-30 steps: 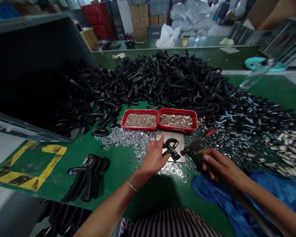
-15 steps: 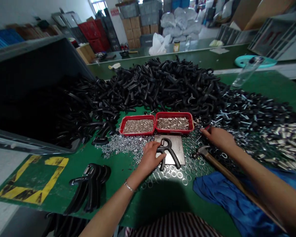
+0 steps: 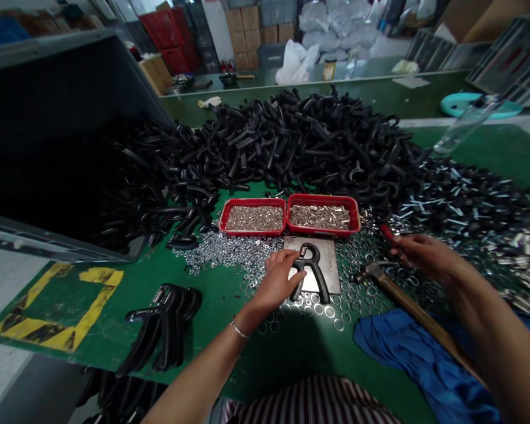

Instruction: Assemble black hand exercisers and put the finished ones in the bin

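My left hand (image 3: 283, 274) is closed on a black hand gripper (image 3: 318, 277), thumb and fingers at its left leg and coiled spring. The hand gripper lies over a flat metal plate (image 3: 334, 268), legs toward me. My right hand (image 3: 421, 253) is at the lower end of a red handle (image 3: 387, 232), fingers bent. Whether they grip the handle is unclear. Below that hand a hammer (image 3: 391, 288) rests with its head on loose metal rings (image 3: 351, 300). Two red trays (image 3: 252, 234) of small metal parts stand behind the plate.
Black handle parts (image 3: 287, 138) are heaped at the back, beside a tipped grey crate (image 3: 132, 250). Several hand grippers (image 3: 170, 330) stand in a row at left. Blue cloth (image 3: 397, 335) lies at front right. A clear bottle (image 3: 461, 126) leans at back right.
My right hand has drawn back rightward, leaving more of the red handle visible. My left hand keeps its hold on the hand gripper. The view has shifted slightly.
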Demonstrator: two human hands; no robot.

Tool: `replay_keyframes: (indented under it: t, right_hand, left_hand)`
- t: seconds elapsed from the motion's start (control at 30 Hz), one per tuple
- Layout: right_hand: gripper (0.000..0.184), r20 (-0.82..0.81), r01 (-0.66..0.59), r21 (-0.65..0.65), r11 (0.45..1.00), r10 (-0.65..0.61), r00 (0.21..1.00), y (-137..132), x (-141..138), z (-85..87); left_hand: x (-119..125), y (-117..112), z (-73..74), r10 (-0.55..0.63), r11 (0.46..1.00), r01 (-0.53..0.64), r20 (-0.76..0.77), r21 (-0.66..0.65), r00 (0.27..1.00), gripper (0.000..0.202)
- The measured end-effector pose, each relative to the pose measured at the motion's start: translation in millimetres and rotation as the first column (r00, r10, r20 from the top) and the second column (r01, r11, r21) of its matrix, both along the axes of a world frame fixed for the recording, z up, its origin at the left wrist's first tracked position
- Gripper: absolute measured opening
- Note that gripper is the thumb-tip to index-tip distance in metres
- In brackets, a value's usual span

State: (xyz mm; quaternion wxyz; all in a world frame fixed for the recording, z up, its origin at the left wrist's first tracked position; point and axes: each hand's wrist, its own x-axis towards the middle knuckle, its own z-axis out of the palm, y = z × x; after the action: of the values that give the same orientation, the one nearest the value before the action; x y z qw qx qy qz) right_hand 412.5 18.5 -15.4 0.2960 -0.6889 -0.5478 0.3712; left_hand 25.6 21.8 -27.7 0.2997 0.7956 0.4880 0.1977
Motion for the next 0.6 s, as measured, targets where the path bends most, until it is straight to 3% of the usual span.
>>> replay_keyframes:
  t: [0.07,0.13,0.23,0.37,0.47,0.6]
  right_hand:
    - [0.033,-0.302,0.034,-0.133,0.991,-0.073,0.951,-10,3,6.2]
    - [0.030,-0.468,0.077,-0.210,0.975,-0.169,0.867,-17,-4,14.8]
    - [0.027,-0.519,0.107,-0.118,0.987,-0.153,0.841,-21,-39,27.9]
    - [0.023,-0.568,0.033,0.036,0.999,-0.007,0.823,-10,-118,34.7]
    - [0.028,-0.534,0.049,0.151,0.987,0.040,0.845,0,-166,27.0]
    - [0.035,-0.506,0.058,0.178,0.982,0.041,0.861,5,-191,6.4]
  left_hand:
    - [0,-1,-2.5,0.015,1.000,-0.015,0.004,-0.011,1.000,0.047]
    - [0,0,-4.8,0.020,0.999,-0.020,0.004,-0.025,1.000,0.047]
    - [0,2,-6.1,0.018,0.999,-0.018,0.005,-0.038,1.000,0.046]
    - [0,4,-5.3,0.022,0.999,-0.021,0.024,-0.032,0.999,0.045]
    - [0,3,-6.3,0.023,0.999,-0.022,0.026,-0.031,0.999,0.044]
    - [-2,4,-9.1,0.019,0.999,-0.018,0.027,-0.038,0.999,0.046]
